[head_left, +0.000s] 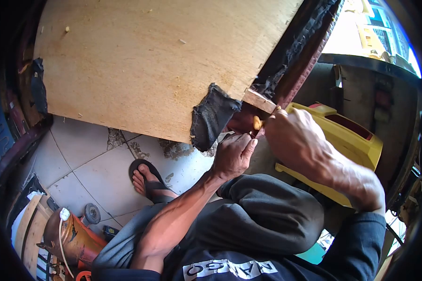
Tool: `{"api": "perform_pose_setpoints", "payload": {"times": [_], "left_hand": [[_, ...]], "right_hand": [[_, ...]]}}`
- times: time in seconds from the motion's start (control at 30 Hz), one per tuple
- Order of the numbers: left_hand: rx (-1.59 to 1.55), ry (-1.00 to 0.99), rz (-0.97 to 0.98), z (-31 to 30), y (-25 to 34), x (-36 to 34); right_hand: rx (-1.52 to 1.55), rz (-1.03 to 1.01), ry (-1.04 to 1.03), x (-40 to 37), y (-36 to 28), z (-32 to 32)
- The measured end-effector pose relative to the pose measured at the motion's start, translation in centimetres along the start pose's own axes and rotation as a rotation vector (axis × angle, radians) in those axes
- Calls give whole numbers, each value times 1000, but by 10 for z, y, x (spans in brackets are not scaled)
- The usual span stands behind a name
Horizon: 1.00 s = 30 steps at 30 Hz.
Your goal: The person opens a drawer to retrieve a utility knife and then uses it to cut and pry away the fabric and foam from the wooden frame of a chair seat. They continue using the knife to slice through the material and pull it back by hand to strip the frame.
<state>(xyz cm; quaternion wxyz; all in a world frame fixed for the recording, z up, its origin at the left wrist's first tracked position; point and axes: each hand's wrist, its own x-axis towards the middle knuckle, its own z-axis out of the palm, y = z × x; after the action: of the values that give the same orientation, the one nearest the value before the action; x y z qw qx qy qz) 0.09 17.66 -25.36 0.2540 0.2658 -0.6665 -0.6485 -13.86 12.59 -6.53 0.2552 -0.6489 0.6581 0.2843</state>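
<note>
Right in the middle, the two hands are up close: the left hand [233, 157] has its fingers curled in tight with the thumb lying along the top, and the right hand [293, 136] is bunched into a fist just beside it, knuckles up, wrist bent. Between them sits a small yellow piece [258, 123], and maroon material [243, 118] shows behind; exactly what either hand is clamped on, I cannot tell, and the yellow piece is too hidden to read its long axis. The left forearm comes up from below, the right sweeps in from the right with its elbow bent. All this is at the near right corner of a broad plywood panel [145, 65], up against a short wooden strip [260, 100] that slants down to the right. A black cloth flap [212, 117] hangs over that corner, and a maroon edging [305, 75] runs away diagonally, up and to the right. Out beyond the right hand, a yellow plastic casing [347, 140] stands tilted, dark red showing in its opening; over at lower left, a rusty orange cylinder [75, 236], its inside out of sight, leans over the tiled floor [96, 175]
</note>
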Motion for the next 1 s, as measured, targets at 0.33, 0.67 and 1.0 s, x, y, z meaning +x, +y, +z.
{"api": "perform_pose_setpoints", "payload": {"times": [0.33, 0.67, 1.0], "left_hand": [[145, 58, 178, -4, -3, 3], [280, 69, 173, -4, 5, 0], [213, 39, -2, 5, -4, -1]], "right_hand": [[108, -33, 306, -42, 37, 54], [276, -82, 444, -41, 56, 92], [1467, -41, 464, -1, 52, 209]]}}
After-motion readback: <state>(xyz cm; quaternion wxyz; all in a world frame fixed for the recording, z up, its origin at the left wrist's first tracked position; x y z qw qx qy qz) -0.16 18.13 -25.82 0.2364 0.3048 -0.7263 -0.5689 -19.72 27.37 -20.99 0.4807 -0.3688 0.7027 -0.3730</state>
